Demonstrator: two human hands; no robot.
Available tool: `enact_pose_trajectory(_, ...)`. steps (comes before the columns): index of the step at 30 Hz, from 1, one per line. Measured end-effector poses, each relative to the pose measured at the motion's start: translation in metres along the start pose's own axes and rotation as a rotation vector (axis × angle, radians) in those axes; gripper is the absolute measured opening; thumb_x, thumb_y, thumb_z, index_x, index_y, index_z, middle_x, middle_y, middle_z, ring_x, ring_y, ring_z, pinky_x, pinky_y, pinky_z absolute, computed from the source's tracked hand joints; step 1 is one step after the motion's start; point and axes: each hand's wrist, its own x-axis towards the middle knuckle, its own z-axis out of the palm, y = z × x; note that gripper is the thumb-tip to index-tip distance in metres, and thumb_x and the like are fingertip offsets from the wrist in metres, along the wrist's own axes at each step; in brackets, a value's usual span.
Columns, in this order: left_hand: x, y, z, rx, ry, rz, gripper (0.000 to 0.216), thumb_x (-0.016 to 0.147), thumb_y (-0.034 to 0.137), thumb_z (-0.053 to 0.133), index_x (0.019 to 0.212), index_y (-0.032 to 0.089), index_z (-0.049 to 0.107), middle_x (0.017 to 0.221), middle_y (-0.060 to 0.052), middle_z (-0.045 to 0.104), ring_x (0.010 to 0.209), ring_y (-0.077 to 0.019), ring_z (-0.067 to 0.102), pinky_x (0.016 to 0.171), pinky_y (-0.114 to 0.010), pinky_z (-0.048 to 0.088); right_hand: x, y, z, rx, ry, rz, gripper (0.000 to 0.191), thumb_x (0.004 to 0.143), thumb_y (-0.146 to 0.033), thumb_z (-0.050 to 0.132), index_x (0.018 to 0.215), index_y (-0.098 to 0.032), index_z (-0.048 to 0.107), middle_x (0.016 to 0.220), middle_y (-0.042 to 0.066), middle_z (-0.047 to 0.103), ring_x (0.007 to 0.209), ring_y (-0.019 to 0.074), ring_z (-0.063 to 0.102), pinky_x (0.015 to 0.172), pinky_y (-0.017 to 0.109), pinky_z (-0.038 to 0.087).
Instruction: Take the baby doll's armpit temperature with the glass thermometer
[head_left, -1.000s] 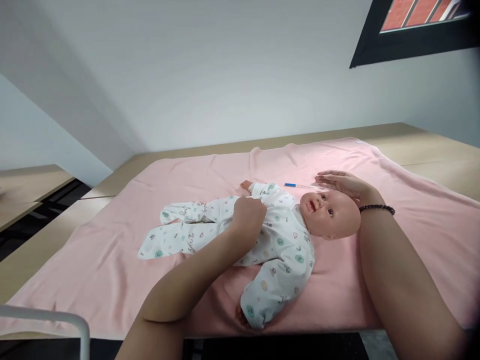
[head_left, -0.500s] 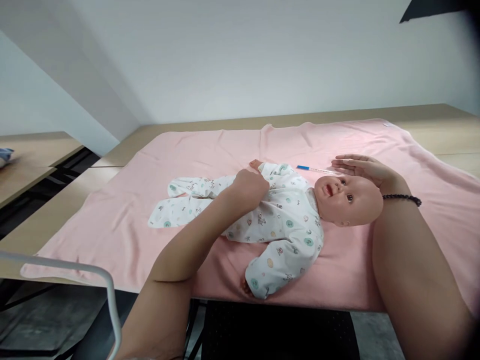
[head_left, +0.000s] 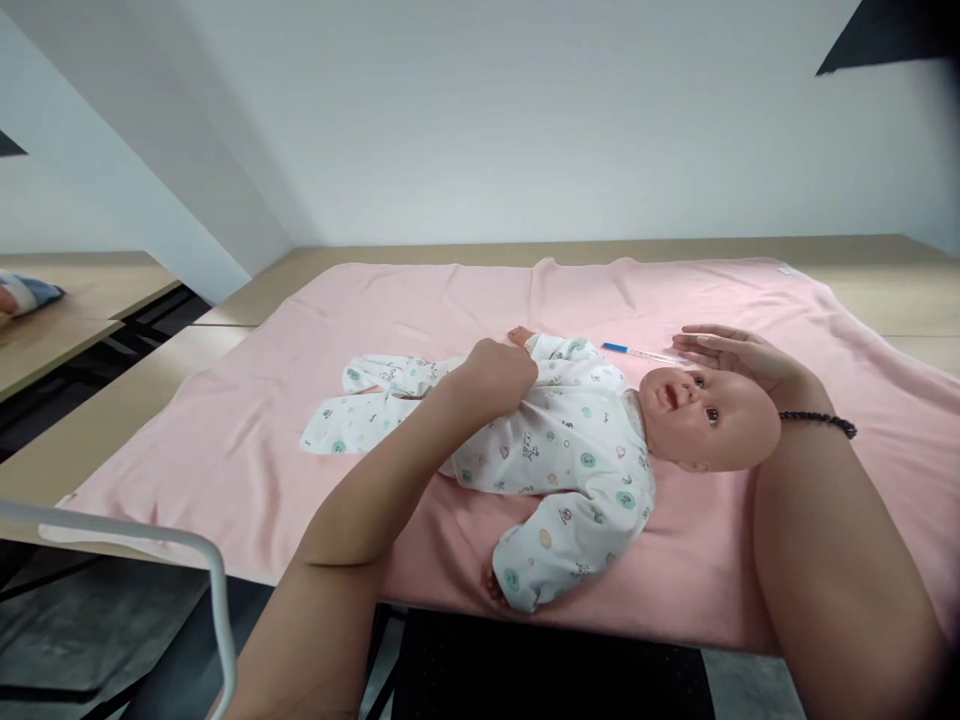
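Observation:
A baby doll (head_left: 547, 440) in a white printed suit lies on its back, its bald head to the right. My left hand (head_left: 499, 378) is closed in a fist against the front of the suit. Its fingertips are hidden, so I cannot make out what they hold. Beyond the doll's head, my right hand (head_left: 739, 357) rests open on the pink blanket (head_left: 247, 430) with fingers stretched out. My forearm passes close by the top of the head. A thermometer (head_left: 637, 352) with a blue end lies between the doll's shoulder and my right fingertips.
The blanket covers most of a wooden table (head_left: 892, 260) set against a white wall. At the far left stands another table (head_left: 97, 270) with a blue-and-white bundle (head_left: 34, 292). A white curved bar (head_left: 202, 545) crosses the lower left, and a black chair (head_left: 547, 665) is below the front edge.
The view has tilted and shifted slightly, so things on the blanket sit a little lower and to the right. Both hands keep their places at the doll.

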Motion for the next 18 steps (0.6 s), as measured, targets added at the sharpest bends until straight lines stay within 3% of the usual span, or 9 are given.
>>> enact_pose_trajectory(8,-0.001,0.026,-0.008,-0.054,-0.08,-0.087,0.018,0.083,0.004,0.057,0.095,0.011,0.068,0.096,-0.015,0.071,0.086,-0.0231,0.064,0.066,-0.03,0.039,0.001,0.001,-0.007,-0.056,-0.027,0.012,0.043,0.086,-0.032,0.08,0.128,-0.03,0.068,0.143,0.009,0.058,0.133,0.0293,0.055,0.096,0.029,0.059)
enact_pose_trajectory(13,-0.008,0.025,-0.011,-0.053,-0.105,-0.056,0.022,0.082,0.002,0.054,0.096,0.01,0.069,0.092,-0.014,0.07,0.083,-0.0231,0.066,0.065,-0.032,0.041,-0.002,-0.001,-0.001,-0.067,0.007,0.018,0.041,0.087,-0.028,0.078,0.127,-0.028,0.069,0.14,0.01,0.06,0.129,0.0285,0.058,0.091,0.027,0.059)
enact_pose_trajectory(18,-0.008,0.019,-0.01,-0.064,-0.091,-0.078,0.017,0.082,0.006,0.057,0.094,0.013,0.067,0.084,-0.011,0.069,0.079,-0.0209,0.065,0.064,-0.03,0.04,-0.008,-0.007,0.007,-0.035,0.04,0.032,0.034,0.089,-0.026,0.075,0.123,-0.027,0.068,0.141,0.011,0.06,0.129,0.0261,0.058,0.098,0.03,0.056)
